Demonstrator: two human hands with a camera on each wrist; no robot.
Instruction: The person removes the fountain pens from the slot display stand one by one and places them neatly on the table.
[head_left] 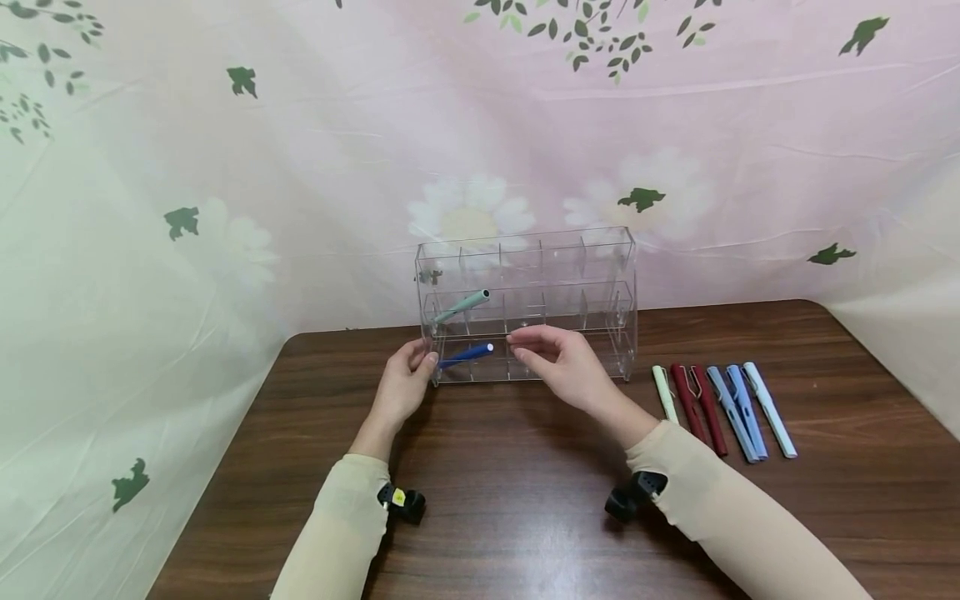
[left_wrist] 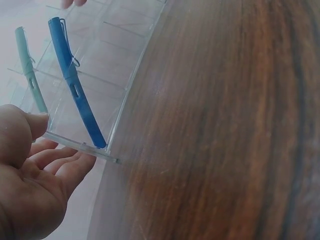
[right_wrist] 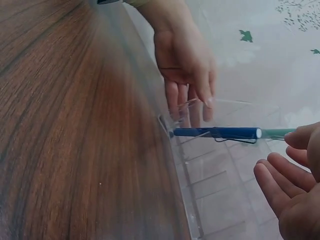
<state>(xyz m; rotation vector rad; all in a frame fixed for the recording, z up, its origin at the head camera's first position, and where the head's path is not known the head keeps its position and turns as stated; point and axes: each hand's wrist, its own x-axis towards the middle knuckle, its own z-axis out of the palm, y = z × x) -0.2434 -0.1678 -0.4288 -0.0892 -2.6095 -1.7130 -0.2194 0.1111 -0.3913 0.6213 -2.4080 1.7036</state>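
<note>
A clear acrylic pen rack (head_left: 525, 374) with tiered compartments stands at the back of the table. In its lowest tier, at the left end, a dark blue pen (head_left: 467, 355) leans to the right. One tier up, a mint green pen (head_left: 462, 306) leans the same way. My left hand (head_left: 406, 382) holds the rack's left end wall, thumb on one side and fingers on the other, as the left wrist view shows (left_wrist: 35, 165). To the right of the blue pen's cap, my right hand (head_left: 564, 367) hovers before the rack, fingers slightly bent, holding nothing.
Right of the rack, several pens lie side by side on the brown wooden table (head_left: 510, 517): a pale green pen (head_left: 664, 393), dark red pens (head_left: 687, 402), blue pens (head_left: 732, 414) and a light blue pen (head_left: 770, 410). A patterned cloth (head_left: 360, 167) hangs behind.
</note>
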